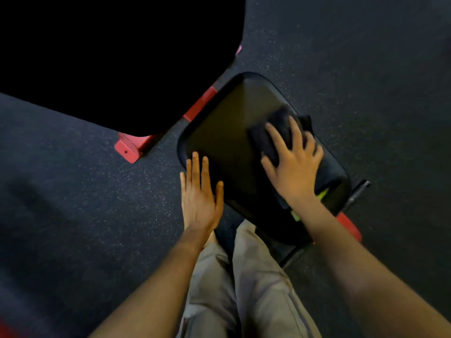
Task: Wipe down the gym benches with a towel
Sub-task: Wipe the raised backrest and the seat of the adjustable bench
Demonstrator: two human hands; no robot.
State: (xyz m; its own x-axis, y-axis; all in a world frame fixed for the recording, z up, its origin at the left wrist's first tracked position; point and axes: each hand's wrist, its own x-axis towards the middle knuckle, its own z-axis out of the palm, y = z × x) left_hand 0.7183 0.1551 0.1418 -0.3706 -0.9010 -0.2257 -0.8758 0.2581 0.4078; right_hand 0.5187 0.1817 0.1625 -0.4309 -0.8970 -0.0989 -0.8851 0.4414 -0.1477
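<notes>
Hands first: both are on the bench, apart, one at each side of its pad. Left hand (200,191) lies flat with fingers straight and close together at the pad's (224,132) 8 o'clock edge, gripping nothing. I judge it is there to brace the body and steady the bench against the push of the wiping.

At 10 o'clock from that hand a red foot (131,147) of the frame sits on the speckled floor (73,203).

The pad itself is black with rounded corners and runs from 11 to 5 o'clock.

On the pad's right half lies the towel (275,132), dark and bunched. Right hand (292,162) presses it down with fingers spread wide, likely to keep as much cloth as possible against the pad during a stroke. The towel's blur suggests a stroke is under way.

At 5 o'clock from the wrist, yellow-green scraps (323,193) show, perhaps a tag, but nothing on them can be read. No brand or writing is legible anywhere.

Farthest right, a black lever (358,191) sticks out from under the pad.
</notes>
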